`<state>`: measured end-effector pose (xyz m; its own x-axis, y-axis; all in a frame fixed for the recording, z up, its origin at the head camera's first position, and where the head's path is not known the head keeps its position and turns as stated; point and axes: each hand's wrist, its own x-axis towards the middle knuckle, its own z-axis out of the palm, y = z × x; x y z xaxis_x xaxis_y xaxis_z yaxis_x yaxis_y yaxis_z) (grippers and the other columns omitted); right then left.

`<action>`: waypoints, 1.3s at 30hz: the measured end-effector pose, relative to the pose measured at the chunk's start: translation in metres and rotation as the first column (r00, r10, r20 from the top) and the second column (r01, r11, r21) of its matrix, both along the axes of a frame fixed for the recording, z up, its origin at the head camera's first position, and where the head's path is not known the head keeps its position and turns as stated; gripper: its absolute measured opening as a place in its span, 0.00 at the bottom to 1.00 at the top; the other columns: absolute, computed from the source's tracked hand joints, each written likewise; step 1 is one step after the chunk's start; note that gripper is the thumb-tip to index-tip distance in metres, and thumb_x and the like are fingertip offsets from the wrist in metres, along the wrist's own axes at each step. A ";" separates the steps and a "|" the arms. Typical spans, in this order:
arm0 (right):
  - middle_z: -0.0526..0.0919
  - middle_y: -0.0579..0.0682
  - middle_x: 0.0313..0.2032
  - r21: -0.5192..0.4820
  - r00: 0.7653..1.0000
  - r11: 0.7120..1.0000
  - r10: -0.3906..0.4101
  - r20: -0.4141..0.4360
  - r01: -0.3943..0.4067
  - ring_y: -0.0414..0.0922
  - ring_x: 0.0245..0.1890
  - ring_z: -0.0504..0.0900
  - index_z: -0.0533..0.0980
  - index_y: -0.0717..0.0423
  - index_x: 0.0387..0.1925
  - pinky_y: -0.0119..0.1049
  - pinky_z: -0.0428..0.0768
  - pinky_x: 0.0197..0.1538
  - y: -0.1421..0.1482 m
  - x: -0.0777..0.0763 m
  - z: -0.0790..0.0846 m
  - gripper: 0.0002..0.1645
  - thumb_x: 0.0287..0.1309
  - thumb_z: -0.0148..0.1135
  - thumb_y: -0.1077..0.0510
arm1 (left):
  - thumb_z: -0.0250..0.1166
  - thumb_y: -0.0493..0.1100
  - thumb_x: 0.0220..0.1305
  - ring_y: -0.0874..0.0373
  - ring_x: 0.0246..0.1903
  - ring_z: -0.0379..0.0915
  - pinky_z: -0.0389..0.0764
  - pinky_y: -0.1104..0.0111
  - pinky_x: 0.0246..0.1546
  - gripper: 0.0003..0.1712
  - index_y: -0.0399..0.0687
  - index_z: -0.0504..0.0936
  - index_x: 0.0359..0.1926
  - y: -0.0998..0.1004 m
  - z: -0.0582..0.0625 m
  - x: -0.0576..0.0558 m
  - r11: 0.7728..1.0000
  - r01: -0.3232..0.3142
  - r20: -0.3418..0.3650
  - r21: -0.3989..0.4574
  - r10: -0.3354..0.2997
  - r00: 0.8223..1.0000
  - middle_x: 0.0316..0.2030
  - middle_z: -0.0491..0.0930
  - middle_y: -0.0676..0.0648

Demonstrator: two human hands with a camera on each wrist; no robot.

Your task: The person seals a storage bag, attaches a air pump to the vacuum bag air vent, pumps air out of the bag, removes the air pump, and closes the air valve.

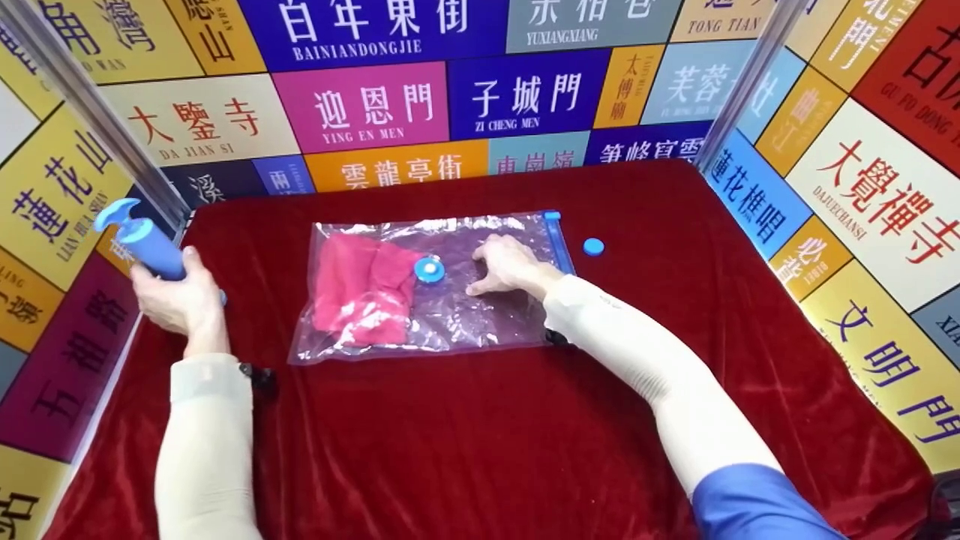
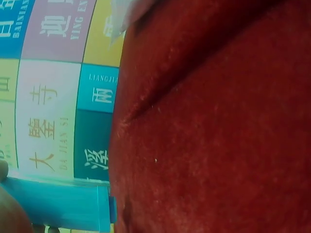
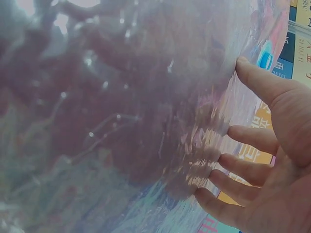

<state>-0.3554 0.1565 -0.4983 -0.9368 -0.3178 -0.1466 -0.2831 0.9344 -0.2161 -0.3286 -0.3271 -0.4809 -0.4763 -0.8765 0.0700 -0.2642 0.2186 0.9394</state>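
Note:
My left hand [image 1: 176, 296], at the left side of the table, grips a blue hand pump [image 1: 154, 247] with a curved handle at its top. The pump's blue barrel [image 2: 58, 204] also shows low in the left wrist view. A clear zip storage bag [image 1: 480, 322] lies flat on the table with folded pink cloth [image 1: 360, 289] inside its left part. Near its middle is a round blue valve [image 1: 429, 269] with a white centre. My right hand [image 1: 514, 266] is over the bag's right part, right of the valve. Its spread fingertips [image 3: 214, 177] touch the plastic film.
A dark red velvet cloth [image 1: 450, 435] covers the table. A round blue cap [image 1: 593, 247] lies on it, right of the bag's blue zip edge [image 1: 559, 244]. Panels of coloured place-name signs [image 1: 360, 105] stand behind and at both sides, with metal posts [image 1: 750, 90] at the corners.

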 end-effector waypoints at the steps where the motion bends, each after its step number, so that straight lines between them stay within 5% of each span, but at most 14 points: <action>1: 0.78 0.54 0.62 0.003 1.000 1.000 -0.005 0.003 0.005 0.58 0.65 0.74 0.80 0.47 0.68 0.56 0.76 0.66 0.000 0.000 0.000 0.47 0.50 0.80 0.31 | 0.73 0.64 0.62 0.53 0.65 0.76 0.68 0.61 0.71 0.36 0.58 0.79 0.67 0.002 0.001 -0.001 1.000 0.009 0.006 -0.020 -0.009 1.000 0.63 0.82 0.52; 13: 0.80 0.53 0.62 0.040 1.000 0.999 -0.018 0.012 0.018 0.56 0.65 0.75 0.80 0.44 0.67 0.55 0.76 0.67 -0.002 -0.001 0.001 0.46 0.51 0.79 0.31 | 0.73 0.66 0.59 0.51 0.59 0.79 0.73 0.56 0.65 0.36 0.60 0.82 0.65 0.026 0.020 -0.005 0.981 0.150 0.011 -0.122 -0.150 0.989 0.57 0.86 0.50; 24: 0.81 0.53 0.63 0.059 1.000 0.998 -0.022 0.017 0.021 0.56 0.65 0.76 0.80 0.43 0.67 0.56 0.77 0.66 -0.004 -0.004 0.002 0.46 0.49 0.79 0.29 | 0.73 0.69 0.57 0.44 0.55 0.82 0.74 0.51 0.60 0.37 0.55 0.84 0.61 0.052 0.035 -0.007 0.937 0.245 0.002 -0.248 -0.252 0.968 0.53 0.88 0.46; 39: 0.81 0.52 0.60 0.070 1.000 0.997 -0.013 0.004 0.013 0.56 0.63 0.77 0.82 0.42 0.66 0.56 0.78 0.64 -0.004 -0.002 0.002 0.45 0.49 0.78 0.28 | 0.74 0.65 0.58 0.46 0.50 0.81 0.75 0.52 0.56 0.35 0.48 0.85 0.59 0.106 0.048 -0.009 0.851 0.392 -0.038 -0.350 -0.431 0.902 0.50 0.85 0.43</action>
<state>-0.3572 0.1529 -0.4963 -0.9401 -0.2941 -0.1724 -0.2698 0.9510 -0.1513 -0.3380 -0.2216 -0.4326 -0.7601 -0.5194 0.3906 0.0192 0.5828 0.8124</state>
